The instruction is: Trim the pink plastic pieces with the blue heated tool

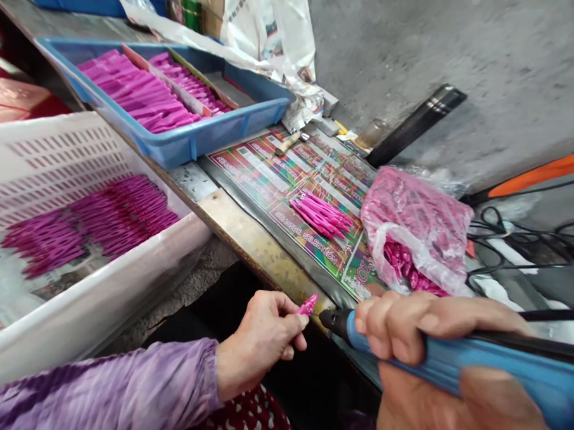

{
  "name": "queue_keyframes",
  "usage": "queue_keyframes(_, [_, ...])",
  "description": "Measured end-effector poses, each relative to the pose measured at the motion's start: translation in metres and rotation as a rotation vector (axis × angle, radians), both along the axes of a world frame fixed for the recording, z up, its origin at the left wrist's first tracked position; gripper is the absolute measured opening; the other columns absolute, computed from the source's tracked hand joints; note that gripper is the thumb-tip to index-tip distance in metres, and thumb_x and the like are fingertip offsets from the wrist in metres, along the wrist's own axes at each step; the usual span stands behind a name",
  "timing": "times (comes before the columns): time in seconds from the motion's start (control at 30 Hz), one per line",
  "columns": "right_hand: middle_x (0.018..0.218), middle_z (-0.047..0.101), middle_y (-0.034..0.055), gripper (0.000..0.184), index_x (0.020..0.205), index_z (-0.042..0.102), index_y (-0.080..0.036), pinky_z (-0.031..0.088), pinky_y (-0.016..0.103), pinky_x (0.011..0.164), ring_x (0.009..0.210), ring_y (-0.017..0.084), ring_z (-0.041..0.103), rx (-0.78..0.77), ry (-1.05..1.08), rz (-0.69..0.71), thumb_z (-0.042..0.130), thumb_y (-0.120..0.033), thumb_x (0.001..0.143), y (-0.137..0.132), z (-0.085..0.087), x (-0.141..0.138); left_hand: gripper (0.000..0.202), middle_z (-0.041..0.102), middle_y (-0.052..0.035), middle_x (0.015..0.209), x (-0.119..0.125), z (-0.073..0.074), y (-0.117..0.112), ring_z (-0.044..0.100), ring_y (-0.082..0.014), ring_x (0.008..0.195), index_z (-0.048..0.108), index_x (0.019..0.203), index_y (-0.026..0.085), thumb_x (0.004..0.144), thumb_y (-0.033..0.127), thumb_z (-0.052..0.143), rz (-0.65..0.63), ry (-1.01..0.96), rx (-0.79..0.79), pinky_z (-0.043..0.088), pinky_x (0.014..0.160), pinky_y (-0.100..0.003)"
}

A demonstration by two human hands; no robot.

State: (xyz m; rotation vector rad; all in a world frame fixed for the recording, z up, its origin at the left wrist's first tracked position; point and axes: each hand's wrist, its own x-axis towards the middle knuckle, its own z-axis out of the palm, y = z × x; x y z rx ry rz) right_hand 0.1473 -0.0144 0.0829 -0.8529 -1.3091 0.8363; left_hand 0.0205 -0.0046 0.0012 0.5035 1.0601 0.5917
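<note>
A small pink pointed plastic piece (308,304) is pinched between the thumb and fingers of my left hand (267,331), most of it hidden by them. My right hand (419,341) is wrapped around a blue electric screwdriver (489,366) with a black nose. The nose points left, close to the pink piece; whether its bit touches the piece I cannot tell. Beyond my hands, a small pile of slim pink pieces (321,213) lies on a printed mat (264,188). To the right of it sits a pink-tinted plastic bag (415,214) with shiny pink parts showing at its mouth.
At left, a white plastic crate (66,145) holds rows of slim pink pieces. A blue tray (176,143) with dividers carries more pink parts. A wooden-handled tool (290,142) rests on the mat. Black cables (499,243) and an orange-handled tool (545,172) are at right by the wall.
</note>
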Motion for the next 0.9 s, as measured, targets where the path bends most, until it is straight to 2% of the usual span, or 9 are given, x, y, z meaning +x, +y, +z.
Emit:
queue_keyframes(0.07, [0.06, 0.057, -0.0059, 0.018, 0.08, 0.06, -0.021, 0.049, 0.032, 0.056, 0.051, 0.011, 0.053, -0.04, 0.003, -0.17, 0.071, -0.034, 0.086, -0.003, 0.003, -0.016, 0.023, 0.057, 0.0043, 0.047, 0.0, 0.0, 0.0, 0.038, -0.0028, 0.035, 0.056, 0.072, 0.015, 0.093, 0.007, 0.057, 0.001, -0.003, -0.003, 0.023, 0.04, -0.016])
queue_keyframes(0.2, [0.057, 0.054, -0.0068, 0.022, 0.075, 0.057, -0.021, 0.046, 0.032, 0.053, 0.048, 0.011, 0.051, -0.04, 0.029, -0.266, 0.073, -0.035, 0.081, -0.002, 0.002, -0.03, 0.023, 0.056, 0.0047, 0.047, 0.001, 0.0, -0.001, 0.037, -0.0025, 0.035, 0.055, 0.071, 0.015, 0.093, 0.006, 0.056, 0.01, -0.009, -0.015, 0.021, 0.04, -0.016])
queue_keyframes(0.5, [0.059, 0.054, -0.0061, 0.023, 0.079, 0.059, -0.022, 0.046, 0.032, 0.054, 0.051, 0.012, 0.051, -0.057, 0.058, -0.288, 0.072, -0.04, 0.081, -0.003, 0.001, -0.028, 0.024, 0.055, 0.0049, 0.046, 0.002, 0.0, 0.0, 0.035, -0.0021, 0.033, 0.053, 0.069, 0.016, 0.09, 0.008, 0.061, 0.01, -0.013, -0.012, 0.02, 0.039, -0.016])
queue_keyframes(0.63, [0.059, 0.053, -0.0058, 0.027, 0.079, 0.061, -0.022, 0.046, 0.032, 0.054, 0.051, 0.013, 0.05, -0.05, 0.054, -0.263, 0.074, -0.046, 0.08, -0.005, 0.002, -0.026, 0.024, 0.056, 0.0046, 0.046, 0.002, 0.0, 0.001, 0.035, -0.0022, 0.032, 0.053, 0.068, 0.016, 0.09, 0.009, 0.062, -0.005, -0.007, 0.004, 0.02, 0.039, -0.016])
queue_keyframes(0.9, [0.058, 0.055, -0.0056, 0.028, 0.078, 0.062, -0.022, 0.046, 0.033, 0.057, 0.051, 0.013, 0.052, -0.044, 0.026, -0.224, 0.076, -0.046, 0.08, -0.001, 0.007, -0.031, 0.023, 0.057, 0.0044, 0.048, -0.002, 0.005, 0.001, 0.036, -0.0024, 0.034, 0.054, 0.071, 0.016, 0.092, 0.008, 0.058, -0.038, 0.021, 0.008, 0.022, 0.039, -0.016])
